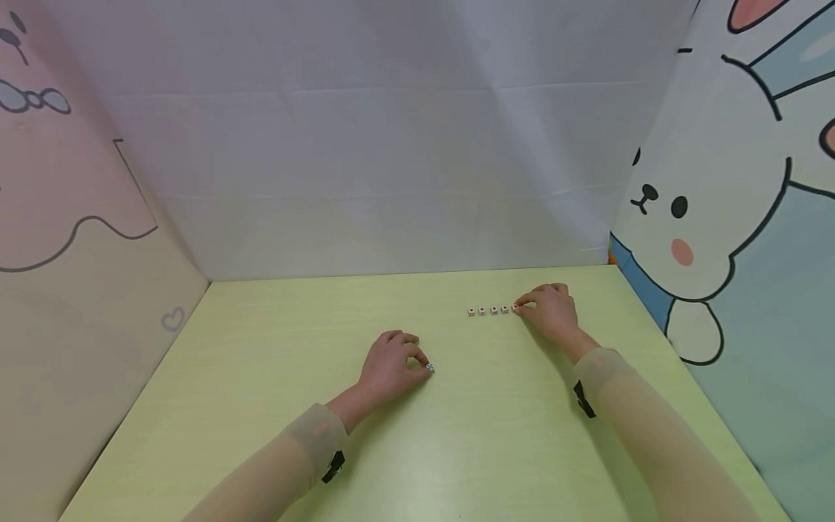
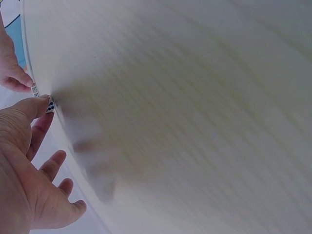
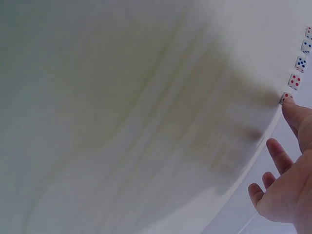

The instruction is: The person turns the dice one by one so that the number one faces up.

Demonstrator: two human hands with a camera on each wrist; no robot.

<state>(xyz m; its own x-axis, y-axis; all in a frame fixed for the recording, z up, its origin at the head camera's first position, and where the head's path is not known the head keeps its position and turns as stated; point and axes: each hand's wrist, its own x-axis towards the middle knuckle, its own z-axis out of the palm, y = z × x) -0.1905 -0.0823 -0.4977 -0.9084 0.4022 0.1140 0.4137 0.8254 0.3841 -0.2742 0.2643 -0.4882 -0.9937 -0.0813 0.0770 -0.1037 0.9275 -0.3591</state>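
Several small white dice [image 1: 493, 310] stand in a straight row toward the back right of the table, with small gaps between them. At the row's right end my right hand [image 1: 551, 313] pinches the last die [image 3: 286, 98] between thumb and finger; this die shows red pips. Its neighbours in the right wrist view include a red-pipped die [image 3: 294, 81] and a blue-pipped die [image 3: 301, 64]. Nearer the table's middle, my left hand [image 1: 393, 366] pinches another die [image 2: 50, 105] with dark pips, its other fingers spread apart.
The pale yellow-green table [image 1: 261, 406] spreads out beneath both arms. A white cloth wall [image 1: 391, 159] rises along its back edge. Printed panels stand at either side, one with a rabbit drawing [image 1: 711, 217] on the right.
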